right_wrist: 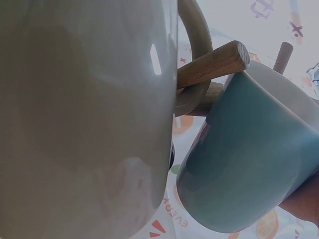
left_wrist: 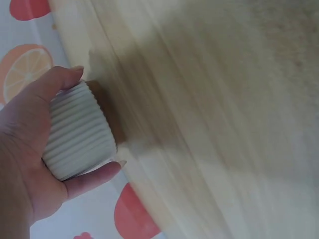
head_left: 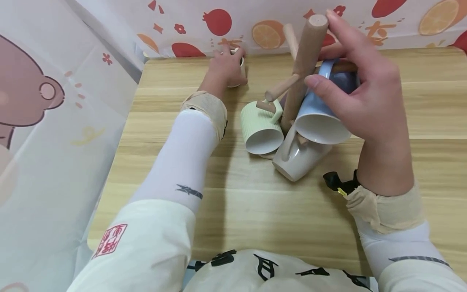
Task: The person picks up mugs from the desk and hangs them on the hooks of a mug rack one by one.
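At the table's back edge, my left hand [head_left: 228,67] grips a white ribbed cup [left_wrist: 79,132], its thumb and a finger on opposite sides. My right hand [head_left: 375,87] holds a blue mug [head_left: 322,109] at the wooden mug tree [head_left: 304,61]. The mug's handle loops around a peg and its mouth tilts down toward me. The index fingertip is by the top of the post, while the thumb lies near the handle; other fingers are partly hidden. A pale green ribbed mug [head_left: 255,121] and a glossy beige mug [head_left: 300,160] hang lower on the tree.
The wooden table [head_left: 255,215] lies beneath everything, with a fruit-print cloth [head_left: 240,24] along its back. A pale cloth with a bear print [head_left: 25,89] hangs at the left. Bare pegs [head_left: 282,87] stick out from the post.
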Demonstrator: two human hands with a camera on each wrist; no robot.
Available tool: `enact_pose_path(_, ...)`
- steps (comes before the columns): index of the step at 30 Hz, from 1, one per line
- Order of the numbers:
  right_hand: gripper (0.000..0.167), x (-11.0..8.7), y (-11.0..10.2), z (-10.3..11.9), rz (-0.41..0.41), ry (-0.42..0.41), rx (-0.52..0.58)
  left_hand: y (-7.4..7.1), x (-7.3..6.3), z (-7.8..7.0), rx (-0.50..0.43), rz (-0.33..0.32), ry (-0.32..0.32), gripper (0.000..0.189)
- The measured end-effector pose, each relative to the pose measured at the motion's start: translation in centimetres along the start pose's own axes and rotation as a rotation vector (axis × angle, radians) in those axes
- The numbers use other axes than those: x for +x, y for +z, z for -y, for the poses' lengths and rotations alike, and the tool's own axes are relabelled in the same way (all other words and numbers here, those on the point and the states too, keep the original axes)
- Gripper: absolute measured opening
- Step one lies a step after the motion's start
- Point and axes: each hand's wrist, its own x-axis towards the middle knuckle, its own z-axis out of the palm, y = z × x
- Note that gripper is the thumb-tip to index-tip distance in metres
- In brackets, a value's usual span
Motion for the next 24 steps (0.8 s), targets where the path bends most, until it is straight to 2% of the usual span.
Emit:
enact_pose_path(5,0.06,-0.3,-0.2,0.1,-0.017,0.043,-0.001,0.4,0.1,-0.4,0.003,-0.03,0.007,0.074)
enact_pose_path(11,0.058,-0.1,0.1,0.4,-0.004,0.008,0.01,1.0,0.2,0.1,-0.041,-0.063,-0.035,0.073)
enact_pose_path(17,0.058,-0.2,0.2,0.7,0.003,-0.009,-0.002,1.5,0.1,0.3,-0.054,-0.074,-0.042,0.074)
enact_pose_path(24,0.058,0.2,0.2,0.6,-0.002,-0.019,-0.002,1.1,0.1,0.4,-0.051,-0.103,-0.055,0.078)
